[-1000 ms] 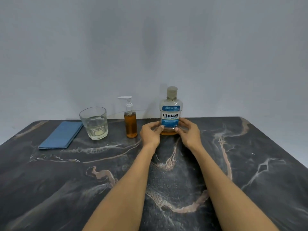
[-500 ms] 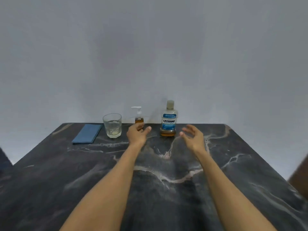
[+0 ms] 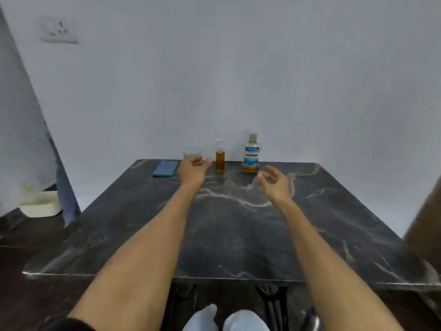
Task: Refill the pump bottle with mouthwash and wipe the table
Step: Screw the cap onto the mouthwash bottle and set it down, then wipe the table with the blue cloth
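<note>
At far edge of surface (image 3: 229, 235), grip pump bottle (image 3: 219, 158) low with empty, loosely open left hand (image 3: 192, 170); keep upright; right hand (image 3: 274, 181) empty, open too.

Before you stands a dark marble-patterned table (image 3: 233, 235) with pale veins. Along its far edge, left to right, sit a folded blue cloth (image 3: 165, 168), a clear drinking glass (image 3: 191, 152) partly hidden, possibly holding liquid, an amber pump bottle (image 3: 219, 160), and a labelled mouthwash bottle (image 3: 251, 155).
</note>
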`<move>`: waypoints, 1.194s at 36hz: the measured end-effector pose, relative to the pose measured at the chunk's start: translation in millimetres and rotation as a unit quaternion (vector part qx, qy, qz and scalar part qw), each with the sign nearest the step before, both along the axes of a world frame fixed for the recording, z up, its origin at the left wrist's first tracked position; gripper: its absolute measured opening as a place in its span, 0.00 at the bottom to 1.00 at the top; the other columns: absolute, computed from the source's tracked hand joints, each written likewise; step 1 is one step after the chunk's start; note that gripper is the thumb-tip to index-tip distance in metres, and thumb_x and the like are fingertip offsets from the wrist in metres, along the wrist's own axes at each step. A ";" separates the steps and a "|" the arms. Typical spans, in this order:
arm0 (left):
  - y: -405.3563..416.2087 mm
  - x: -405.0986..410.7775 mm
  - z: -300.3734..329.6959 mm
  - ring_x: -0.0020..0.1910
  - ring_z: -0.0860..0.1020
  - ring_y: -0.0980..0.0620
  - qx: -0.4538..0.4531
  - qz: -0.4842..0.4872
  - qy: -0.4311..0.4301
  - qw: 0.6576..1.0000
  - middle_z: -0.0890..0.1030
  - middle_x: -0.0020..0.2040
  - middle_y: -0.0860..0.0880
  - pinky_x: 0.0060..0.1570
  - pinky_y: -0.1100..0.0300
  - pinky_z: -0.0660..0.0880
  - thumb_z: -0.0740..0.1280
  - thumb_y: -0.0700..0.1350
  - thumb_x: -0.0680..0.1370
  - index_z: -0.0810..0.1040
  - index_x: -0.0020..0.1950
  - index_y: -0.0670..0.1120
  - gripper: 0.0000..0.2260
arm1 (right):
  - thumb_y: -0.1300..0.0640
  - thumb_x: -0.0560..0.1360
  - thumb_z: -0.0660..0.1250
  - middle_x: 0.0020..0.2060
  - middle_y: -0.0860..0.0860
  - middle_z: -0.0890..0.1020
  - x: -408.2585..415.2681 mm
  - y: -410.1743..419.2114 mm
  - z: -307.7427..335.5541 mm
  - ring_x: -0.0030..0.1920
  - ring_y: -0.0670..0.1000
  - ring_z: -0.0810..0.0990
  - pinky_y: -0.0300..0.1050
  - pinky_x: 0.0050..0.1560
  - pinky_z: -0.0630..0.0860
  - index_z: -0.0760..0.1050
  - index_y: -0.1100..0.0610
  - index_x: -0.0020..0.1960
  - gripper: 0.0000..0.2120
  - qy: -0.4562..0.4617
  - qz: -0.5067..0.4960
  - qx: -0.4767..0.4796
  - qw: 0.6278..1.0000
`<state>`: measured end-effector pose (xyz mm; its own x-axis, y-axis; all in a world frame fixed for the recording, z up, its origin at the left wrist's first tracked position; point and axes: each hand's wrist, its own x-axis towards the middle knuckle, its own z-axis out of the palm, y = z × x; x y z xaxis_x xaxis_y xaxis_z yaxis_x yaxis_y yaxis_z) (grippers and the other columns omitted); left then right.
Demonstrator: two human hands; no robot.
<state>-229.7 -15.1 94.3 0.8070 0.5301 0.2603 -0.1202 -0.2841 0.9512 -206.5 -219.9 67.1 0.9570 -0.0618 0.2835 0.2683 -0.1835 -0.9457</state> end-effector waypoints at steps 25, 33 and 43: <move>162.4 41.0 -105.7 0.57 0.77 0.49 -0.008 0.107 0.103 0.989 0.80 0.59 0.47 0.55 0.60 0.69 0.70 0.51 0.74 0.76 0.63 0.44 0.20 | 0.58 0.78 0.63 0.56 0.54 0.77 70.1 217.0 -70.9 0.56 0.49 0.76 0.37 0.54 0.71 0.69 0.60 0.67 0.18 0.100 0.194 -0.111 0.970; 217.7 120.1 -123.1 0.61 0.75 0.48 0.010 0.114 0.102 0.988 0.77 0.63 0.45 0.57 0.58 0.69 0.69 0.50 0.75 0.73 0.66 0.43 0.22 | 0.57 0.77 0.64 0.66 0.56 0.73 147.1 293.3 -76.5 0.65 0.53 0.72 0.47 0.66 0.68 0.65 0.59 0.71 0.23 0.064 0.214 -0.192 0.956; 253.1 200.3 -144.9 0.70 0.66 0.48 0.044 0.079 0.096 0.991 0.69 0.71 0.47 0.67 0.54 0.64 0.66 0.52 0.77 0.68 0.71 0.47 0.23 | 0.51 0.79 0.59 0.73 0.56 0.63 226.4 347.8 -101.3 0.74 0.58 0.55 0.56 0.74 0.50 0.56 0.54 0.75 0.27 0.019 0.182 -0.294 0.938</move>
<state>-29.4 238.0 -50.6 0.7554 0.6354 0.1597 0.1136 -0.3672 0.9232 20.0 127.9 -34.2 0.8946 0.4274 0.1304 0.3818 -0.5795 -0.7200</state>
